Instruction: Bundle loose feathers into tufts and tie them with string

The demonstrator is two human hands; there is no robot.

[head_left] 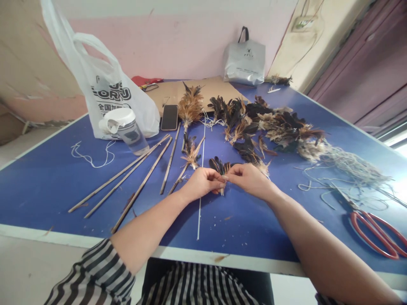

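A small bunch of dark feathers (218, 165) with pale quill ends is held low over the blue table (241, 216). My left hand (205, 183) pinches it near the quills from the left. From the right, my right hand (246, 178) meets it, fingertips pressed together at the same bunch; whether they also grip a thread cannot be made out. Just beyond my left hand lies a brown feather bundle (191, 156) by a thin stick. Behind my right hand are more dark feathers (249, 153).
Bamboo sticks (143, 182), a water bottle (132, 133), a white bag (121, 93) and a phone (169, 117) are on the left. Feather piles (280, 125), strings (352, 165) and red-handled scissors (377, 233) lie right. A silver bag (244, 61) stands behind.
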